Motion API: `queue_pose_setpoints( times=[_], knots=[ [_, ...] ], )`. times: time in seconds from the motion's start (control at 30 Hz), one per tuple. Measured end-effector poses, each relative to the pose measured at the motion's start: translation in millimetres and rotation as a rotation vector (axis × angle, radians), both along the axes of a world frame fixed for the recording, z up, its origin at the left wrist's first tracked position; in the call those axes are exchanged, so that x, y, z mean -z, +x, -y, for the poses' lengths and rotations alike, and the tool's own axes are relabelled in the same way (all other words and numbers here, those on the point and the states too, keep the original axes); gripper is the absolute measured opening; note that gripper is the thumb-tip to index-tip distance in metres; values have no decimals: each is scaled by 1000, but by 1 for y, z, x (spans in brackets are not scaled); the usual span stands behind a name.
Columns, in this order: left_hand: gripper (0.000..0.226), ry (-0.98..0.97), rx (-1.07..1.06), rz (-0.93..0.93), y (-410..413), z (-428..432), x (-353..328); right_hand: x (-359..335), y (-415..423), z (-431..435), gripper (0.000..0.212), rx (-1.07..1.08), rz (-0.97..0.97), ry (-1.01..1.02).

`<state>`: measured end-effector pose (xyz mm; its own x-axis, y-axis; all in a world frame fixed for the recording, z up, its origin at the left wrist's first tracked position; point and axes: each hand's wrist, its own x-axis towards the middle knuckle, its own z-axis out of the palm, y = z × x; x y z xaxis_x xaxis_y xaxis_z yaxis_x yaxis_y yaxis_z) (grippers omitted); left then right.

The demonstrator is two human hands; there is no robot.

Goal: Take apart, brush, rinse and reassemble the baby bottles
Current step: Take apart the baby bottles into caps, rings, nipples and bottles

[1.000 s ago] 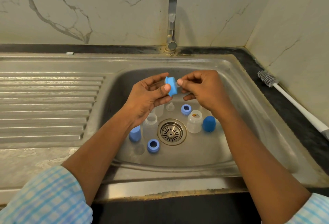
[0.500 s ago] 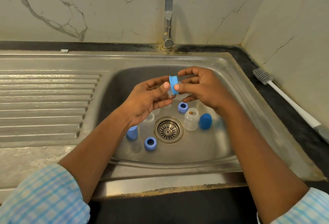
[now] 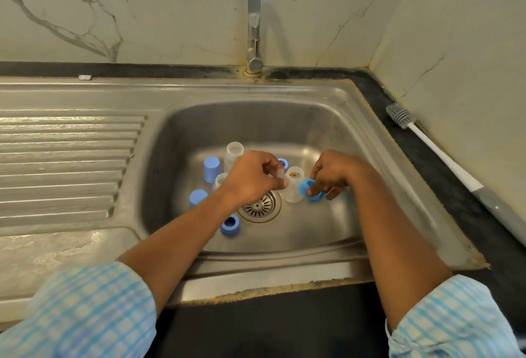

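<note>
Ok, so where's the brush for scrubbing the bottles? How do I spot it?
Find the steel sink, then look right of it to the black counter strip along the wall. The bottle brush lies there. It is the only long thin thing: grey bristles at the far end, a white stick, a grey grip, while the bits in the sink are short, blue or clear.

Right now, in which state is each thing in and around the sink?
Tap, no water visible.
Bottle brush, lying on the counter, untouched.
Left hand, pinching a small clear piece, blurred.
Right hand, holding a blue ring.
Right bottle, upright, open, beside the drain.
Rear bottle, upright, open.
Loose blue ring, lying in the sink, opening up.
</note>
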<state>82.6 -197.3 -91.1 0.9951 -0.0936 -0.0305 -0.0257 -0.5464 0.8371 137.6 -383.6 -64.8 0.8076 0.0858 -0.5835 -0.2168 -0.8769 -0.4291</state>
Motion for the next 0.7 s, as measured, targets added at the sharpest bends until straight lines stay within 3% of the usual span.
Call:
queue_pose_setpoints(
  times=[0.23,0.37,0.47,0.7],
  knots=[
    [21,290,154,-147,13,21,27,23,0,10,44,51,27,-177],
    [14,318,175,-202,25,36,36,31,-2,10,43,64,7,-248],
    [26,383,215,-208,28,46,47,36,-3,5,42,32,-29,-288],
    [28,452,237,-236,27,54,74,46,-1,1,61,-18,-99,-424]
  ],
)
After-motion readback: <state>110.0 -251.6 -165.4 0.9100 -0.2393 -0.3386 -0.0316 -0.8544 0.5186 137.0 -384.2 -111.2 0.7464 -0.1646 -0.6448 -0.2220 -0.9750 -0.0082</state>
